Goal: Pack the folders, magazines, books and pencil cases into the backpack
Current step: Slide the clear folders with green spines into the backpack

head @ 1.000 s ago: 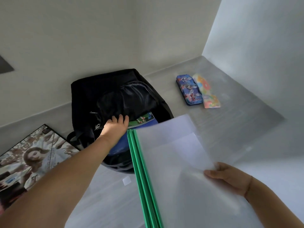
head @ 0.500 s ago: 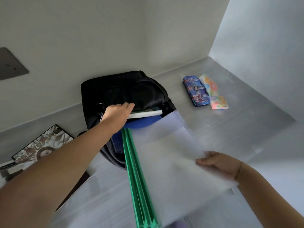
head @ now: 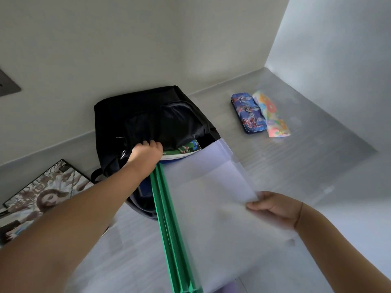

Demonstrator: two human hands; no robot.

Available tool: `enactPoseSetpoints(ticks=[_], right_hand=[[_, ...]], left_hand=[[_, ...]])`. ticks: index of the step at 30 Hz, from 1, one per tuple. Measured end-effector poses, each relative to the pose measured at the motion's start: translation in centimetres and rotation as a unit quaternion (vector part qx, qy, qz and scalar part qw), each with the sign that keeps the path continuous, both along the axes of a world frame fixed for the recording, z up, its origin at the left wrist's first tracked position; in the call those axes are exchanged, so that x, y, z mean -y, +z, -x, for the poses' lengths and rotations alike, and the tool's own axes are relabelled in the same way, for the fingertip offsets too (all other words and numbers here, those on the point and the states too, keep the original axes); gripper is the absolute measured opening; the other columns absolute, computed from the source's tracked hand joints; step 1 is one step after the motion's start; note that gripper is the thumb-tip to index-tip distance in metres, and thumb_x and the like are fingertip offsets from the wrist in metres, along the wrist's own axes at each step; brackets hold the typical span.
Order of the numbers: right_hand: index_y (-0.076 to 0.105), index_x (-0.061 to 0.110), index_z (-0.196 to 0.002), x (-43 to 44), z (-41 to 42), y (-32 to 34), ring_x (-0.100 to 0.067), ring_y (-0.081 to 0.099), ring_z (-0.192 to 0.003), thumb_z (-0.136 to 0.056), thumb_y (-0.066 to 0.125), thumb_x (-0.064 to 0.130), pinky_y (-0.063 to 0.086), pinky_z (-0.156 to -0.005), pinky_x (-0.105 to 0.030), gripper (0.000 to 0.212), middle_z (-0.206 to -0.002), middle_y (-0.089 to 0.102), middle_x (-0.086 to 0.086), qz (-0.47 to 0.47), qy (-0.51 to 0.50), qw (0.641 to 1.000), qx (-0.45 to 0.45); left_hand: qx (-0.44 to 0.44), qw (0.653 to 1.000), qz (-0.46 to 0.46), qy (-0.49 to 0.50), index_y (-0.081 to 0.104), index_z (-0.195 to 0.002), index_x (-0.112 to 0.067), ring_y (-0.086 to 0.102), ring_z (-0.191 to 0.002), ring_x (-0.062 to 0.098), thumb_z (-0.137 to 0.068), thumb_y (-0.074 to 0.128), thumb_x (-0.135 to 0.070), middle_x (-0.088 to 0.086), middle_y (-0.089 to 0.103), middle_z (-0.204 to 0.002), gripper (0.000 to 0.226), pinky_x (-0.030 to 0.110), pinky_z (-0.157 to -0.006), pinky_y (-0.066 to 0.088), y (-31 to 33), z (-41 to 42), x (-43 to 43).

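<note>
A dark wall plate (head: pixel 8 85) sits at the far left edge. Below it a magazine (head: pixel 42 193) with a figure on its cover lies flat on the grey table (head: pixel 317 155), partly hidden by the person's left forearm.

The left hand (head: pixel 146 153) reaches to the black backpack (head: pixel 148 111), which stands against the wall with its mouth open toward the person. The fingers are curled together over the near lip of the opening, gripping the fabric. Just right of that hand, a book (head: pixel 186 149) with a green and blue cover shows inside the mouth.

The folders (head: pixel 211 197), clear plastic with green spines along their left edge, slope from the bottom of the view up to the backpack. Their far end lies at the mouth, over the book; how far in it reaches cannot be told. The right hand (head: pixel 273 206) pinches their right edge, thumb on top and the other fingers underneath, hidden by the plastic.

Further right, well apart from the backpack, a blue case (head: pixel 247 113) lies flat on the table, and a floral case (head: pixel 273 115) lies touching its right side.
</note>
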State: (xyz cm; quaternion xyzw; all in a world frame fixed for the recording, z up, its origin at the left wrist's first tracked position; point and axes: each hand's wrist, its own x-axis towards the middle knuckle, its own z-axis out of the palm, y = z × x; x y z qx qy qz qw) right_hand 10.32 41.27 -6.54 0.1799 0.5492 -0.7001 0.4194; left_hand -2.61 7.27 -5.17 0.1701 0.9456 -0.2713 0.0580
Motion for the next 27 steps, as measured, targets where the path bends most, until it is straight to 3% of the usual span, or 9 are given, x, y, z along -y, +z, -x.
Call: enactPoseSetpoints(ticks=[2,4,7,11,15,18,22,25,27], right_hand=[[0.063,-0.005,-0.115,0.1,-0.1,0.1,-0.033,0.065,-0.103,-0.065,0.08,0.011,0.054,-0.087,-0.037,0.055,-0.118,0.064,-0.025,0.015,0.006,1.0,0.001],[0.063,-0.005,-0.114,0.2,-0.2,0.4,-0.032,0.067,-0.098,-0.071,0.076,0.009,0.056,-0.082,-0.037,0.047,-0.115,0.066,-0.025,0.03,0.013,0.999,0.001],[0.062,-0.006,-0.116,0.9,-0.1,0.9,-0.032,0.068,-0.097,-0.079,0.067,0.002,0.057,-0.078,-0.036,0.038,-0.115,0.066,-0.024,0.055,0.006,0.998,0.006],[0.06,-0.007,-0.118,2.0,1.7,1.0,-0.027,0.066,-0.1,-0.06,0.085,0.011,0.056,-0.082,-0.029,0.065,-0.115,0.066,-0.02,0.065,0.027,0.997,-0.01],[0.07,-0.001,-0.094,3.4,4.8,2.0,-0.015,0.07,-0.065,-0.082,0.062,0.008,0.056,-0.062,-0.024,0.017,-0.079,0.074,-0.008,-0.033,0.063,0.997,-0.035],[0.076,0.01,-0.069,3.6,7.5,2.5,-0.016,0.068,-0.055,-0.087,0.059,0.012,0.053,-0.066,-0.029,0.025,-0.066,0.073,-0.005,-0.103,0.074,0.99,-0.06],[0.075,0.006,-0.074,2.4,9.8,3.3,-0.021,0.069,-0.057,-0.085,0.06,0.017,0.057,-0.065,-0.031,0.021,-0.07,0.073,-0.011,-0.127,0.09,0.987,-0.032],[0.077,0.008,-0.078,0.7,9.4,2.1,-0.02,0.07,-0.062,-0.069,0.069,0.027,0.055,-0.077,-0.037,0.022,-0.078,0.074,-0.01,-0.141,0.096,0.985,-0.038],[0.075,0.004,-0.087,0.3,8.5,1.1,-0.021,0.071,-0.064,-0.072,0.065,0.023,0.057,-0.07,-0.033,0.026,-0.082,0.074,-0.013,-0.113,0.101,0.988,-0.013]], left_hand=[[0.013,0.999,-0.037,0.009,0.055,-0.106,-0.009,0.065,-0.085,0.025,-0.072,0.064,-0.007,0.006,0.064,-0.098,0.035,0.028,-0.058,0.044,1.4,0.5,0.4],[-0.011,0.995,-0.096,0.029,0.053,-0.114,-0.011,0.065,-0.09,0.028,-0.079,0.053,-0.004,0.006,0.065,-0.105,0.035,0.031,-0.06,0.043,2.6,1.6,1.1],[-0.03,0.985,-0.157,0.058,0.056,-0.12,-0.015,0.064,-0.091,0.033,-0.079,0.054,-0.007,0.01,0.068,-0.103,0.042,0.033,-0.068,0.048,4.5,2.7,1.6],[-0.033,0.98,-0.185,0.068,0.057,-0.121,-0.02,0.062,-0.092,0.035,-0.079,0.056,-0.011,0.011,0.068,-0.099,0.043,0.033,-0.069,0.045,6.4,3.7,1.3],[-0.036,0.977,-0.2,0.07,0.061,-0.116,-0.021,0.062,-0.089,0.034,-0.077,0.057,-0.012,0.01,0.068,-0.095,0.04,0.033,-0.069,0.047,6.8,3.9,1.2],[-0.036,0.975,-0.206,0.071,0.06,-0.118,-0.023,0.062,-0.088,0.034,-0.078,0.057,-0.011,0.01,0.068,-0.094,0.042,0.033,-0.068,0.046,6.8,3.9,1.3],[-0.035,0.978,-0.197,0.059,0.057,-0.123,-0.023,0.063,-0.087,0.031,-0.08,0.055,-0.011,0.009,0.068,-0.094,0.045,0.031,-0.065,0.044,6.4,3.8,1.4],[-0.034,0.979,-0.195,0.048,0.054,-0.126,-0.023,0.063,-0.088,0.03,-0.081,0.053,-0.01,0.008,0.068,-0.095,0.047,0.029,-0.063,0.041,6.0,3.6,1.5],[-0.034,0.979,-0.194,0.044,0.053,-0.126,-0.023,0.063,-0.088,0.03,-0.082,0.052,-0.01,0.007,0.068,-0.096,0.046,0.028,-0.061,0.038,5.8,3.6,1.4]])
